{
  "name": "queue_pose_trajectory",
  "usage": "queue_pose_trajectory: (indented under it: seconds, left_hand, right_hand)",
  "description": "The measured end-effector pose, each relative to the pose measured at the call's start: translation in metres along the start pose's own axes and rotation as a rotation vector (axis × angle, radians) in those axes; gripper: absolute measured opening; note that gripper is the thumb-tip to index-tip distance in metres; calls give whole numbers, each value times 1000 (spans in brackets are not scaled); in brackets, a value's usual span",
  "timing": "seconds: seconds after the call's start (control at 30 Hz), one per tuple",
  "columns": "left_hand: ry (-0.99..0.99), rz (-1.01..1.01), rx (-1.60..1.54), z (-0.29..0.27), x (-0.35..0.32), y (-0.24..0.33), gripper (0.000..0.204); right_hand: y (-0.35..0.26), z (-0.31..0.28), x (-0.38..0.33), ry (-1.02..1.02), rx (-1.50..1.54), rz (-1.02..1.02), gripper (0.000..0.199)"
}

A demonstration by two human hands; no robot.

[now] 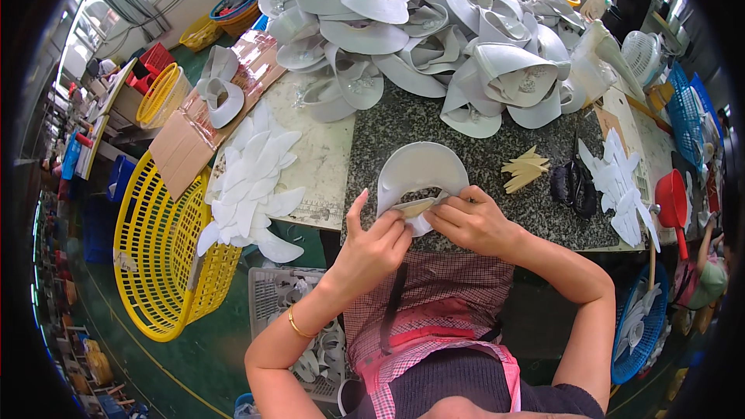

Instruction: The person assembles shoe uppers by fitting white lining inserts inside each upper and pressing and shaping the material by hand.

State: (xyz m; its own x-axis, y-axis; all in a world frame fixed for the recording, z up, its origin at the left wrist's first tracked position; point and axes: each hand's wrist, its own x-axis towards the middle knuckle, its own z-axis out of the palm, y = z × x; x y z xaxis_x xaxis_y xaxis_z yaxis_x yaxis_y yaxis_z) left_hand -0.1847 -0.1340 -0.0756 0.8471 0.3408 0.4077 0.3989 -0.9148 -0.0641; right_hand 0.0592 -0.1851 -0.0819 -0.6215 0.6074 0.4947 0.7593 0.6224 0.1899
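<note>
A white sun visor (423,167) lies brim away from me on the dark speckled tabletop (372,147), at its front edge. My left hand (372,244) pinches the visor's near band on the left, one finger raised. My right hand (475,223) is closed on the band's right side, close to the left. Inside the band shows a pale yellow strip (415,207); the fingers partly hide it. Several more pale yellow strips (525,168) lie to the right, beside a dark object (574,186) that looks like scissors with wrapped handles.
A big heap of white visors (365,39) covers the table's far side. White curved pieces (252,178) are piled at left, others (617,186) at right. A yellow basket (167,264) stands on the left, a grey crate (268,302) below the table, and a red scoop (673,206) far right.
</note>
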Motion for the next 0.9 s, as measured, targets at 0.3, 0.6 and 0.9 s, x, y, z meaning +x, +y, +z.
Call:
queue_pose_trajectory:
  seconds: [0.3,0.6,0.9]
  left_hand:
    - [1,17,13,4,-13,-5,24]
    - [137,-50,-34,7,-4,5,23]
    - [326,-953,-1517,-15,20,-8,16]
  right_hand:
    - [-17,-3,5,-32,-85,-167,8]
    - [-7,-13,13,-212,-83,-283,15]
    - [34,-60,50,325,602,696,21]
